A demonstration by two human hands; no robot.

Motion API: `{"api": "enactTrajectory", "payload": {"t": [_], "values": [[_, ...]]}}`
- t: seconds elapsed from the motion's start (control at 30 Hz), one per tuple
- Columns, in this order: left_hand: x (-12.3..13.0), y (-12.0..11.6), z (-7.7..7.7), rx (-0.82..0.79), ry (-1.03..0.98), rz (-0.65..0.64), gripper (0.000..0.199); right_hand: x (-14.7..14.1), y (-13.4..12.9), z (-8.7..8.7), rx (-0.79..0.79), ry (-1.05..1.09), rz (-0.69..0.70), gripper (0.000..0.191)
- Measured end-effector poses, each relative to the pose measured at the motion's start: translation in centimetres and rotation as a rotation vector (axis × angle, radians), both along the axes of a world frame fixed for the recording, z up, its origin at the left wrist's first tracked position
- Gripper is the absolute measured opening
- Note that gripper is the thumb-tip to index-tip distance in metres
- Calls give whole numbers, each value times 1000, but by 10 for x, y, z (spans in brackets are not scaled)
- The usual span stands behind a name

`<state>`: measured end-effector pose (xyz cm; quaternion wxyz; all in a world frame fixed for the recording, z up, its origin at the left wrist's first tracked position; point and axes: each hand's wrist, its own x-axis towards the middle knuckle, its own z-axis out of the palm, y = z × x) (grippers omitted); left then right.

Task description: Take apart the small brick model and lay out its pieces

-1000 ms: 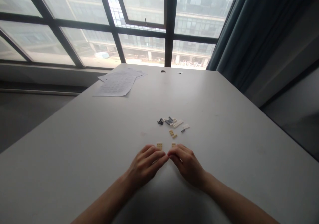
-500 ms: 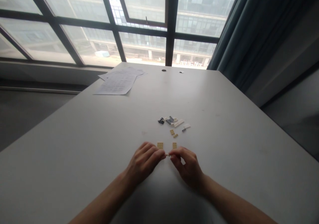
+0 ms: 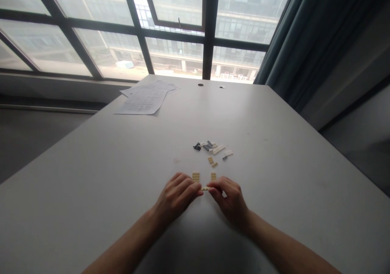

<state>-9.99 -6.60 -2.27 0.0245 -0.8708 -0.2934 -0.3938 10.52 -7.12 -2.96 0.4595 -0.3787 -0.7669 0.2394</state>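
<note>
My left hand (image 3: pixel 178 195) and my right hand (image 3: pixel 230 197) face each other near the middle of the white table. Between their fingertips they pinch a small tan brick piece (image 3: pixel 205 188), one hand at each end. Just beyond my left fingers lies a tan studded plate (image 3: pixel 196 177), and a narrower tan plate (image 3: pixel 213 176) lies beyond my right fingers. Two smaller tan pieces (image 3: pixel 211 160) rest farther out. My fingers cover parts of the held piece.
A loose cluster of grey and white bricks (image 3: pixel 209 146) lies beyond the tan ones, with black pieces (image 3: pixel 197 146) at its left and a small grey piece (image 3: pixel 224 158) at its right. Printed papers (image 3: pixel 146 98) lie at the table's far left.
My right fingers have closed in slightly around the held piece, and more of its tan top shows between the hands. The loose bricks and plates have stayed in place.
</note>
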Motion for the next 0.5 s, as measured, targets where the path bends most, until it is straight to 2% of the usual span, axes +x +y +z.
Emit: {"api": "enactTrajectory", "payload": {"t": [0.17, 0.5], "values": [[2, 1, 2, 13, -26, 9, 14, 1, 0, 0, 43, 9, -34, 9], [3, 2, 2, 30, -74, 78, 12, 1, 0, -1, 49, 30, -73, 12]]}}
